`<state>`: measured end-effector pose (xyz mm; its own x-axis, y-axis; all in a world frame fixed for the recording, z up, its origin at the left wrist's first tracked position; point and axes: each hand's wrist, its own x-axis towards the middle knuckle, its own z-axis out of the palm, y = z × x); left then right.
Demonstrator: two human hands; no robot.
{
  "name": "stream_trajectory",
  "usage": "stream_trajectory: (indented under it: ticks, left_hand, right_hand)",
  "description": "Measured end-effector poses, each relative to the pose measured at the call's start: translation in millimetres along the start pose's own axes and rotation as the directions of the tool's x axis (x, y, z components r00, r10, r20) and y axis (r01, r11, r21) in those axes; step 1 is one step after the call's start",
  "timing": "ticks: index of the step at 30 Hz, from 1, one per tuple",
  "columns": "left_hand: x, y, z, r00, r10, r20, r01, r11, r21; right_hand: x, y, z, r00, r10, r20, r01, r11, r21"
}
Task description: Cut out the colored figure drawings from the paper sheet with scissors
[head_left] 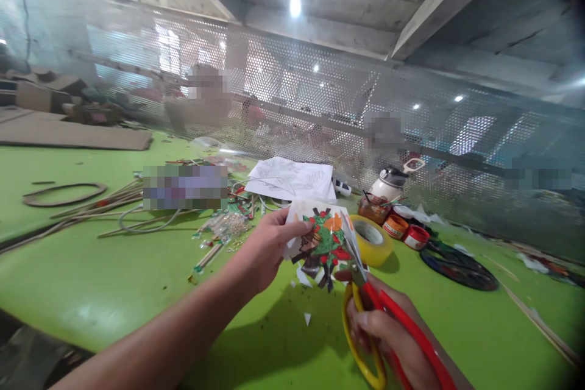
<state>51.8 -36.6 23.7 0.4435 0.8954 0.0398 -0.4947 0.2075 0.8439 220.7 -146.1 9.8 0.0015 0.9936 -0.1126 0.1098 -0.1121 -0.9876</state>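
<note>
Between thumb and fingers, my left hand [269,244] pinches a sheet of paper [326,237] printed with green leaves, red berries and orange shapes. Part of its outline is cut, and dark pieces stick out along the lower edge. My right hand [388,323] grips scissors [381,308] with one red and one yellow handle. Their blades lie at the sheet's right edge, beside the printed design. White paper scraps [308,319] are below the sheet, over the green table.
Behind the sheet are a roll of yellow tape [372,241], small paint jars [415,236] and a dark oval palette [459,265]. Drawings on white paper [292,178] lie farther back. Sticks [95,207] and cardboard [68,133] are at left; a perforated screen [292,97] stands behind the table.
</note>
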Motion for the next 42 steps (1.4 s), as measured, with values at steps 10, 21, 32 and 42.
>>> stream_trajectory:
  ticks: [10,21,32,42]
  left_hand:
    - [1.4,1.3,-2.6,0.999,0.006,-0.047,-0.004,0.999,0.042]
    - [0.6,1.6,-2.3,0.998,0.019,-0.058,-0.015,0.998,0.069]
    - [1.4,0.3,-2.9,0.996,0.053,-0.072,-0.047,0.995,0.090]
    - [0.6,1.9,-2.2,0.995,0.060,-0.082,-0.050,0.992,0.112]
  right_hand:
    - [-1.4,0.5,-1.3,1.000,0.028,0.000,-0.028,0.999,-0.032]
    - [-1.9,0.7,1.2,0.999,0.032,0.012,-0.031,0.999,-0.038]
    - [-2.8,0.2,1.8,1.000,0.024,0.015,-0.023,0.999,-0.039]
    - [-3.3,1.0,2.3,0.999,0.035,0.001,-0.035,0.998,-0.051]
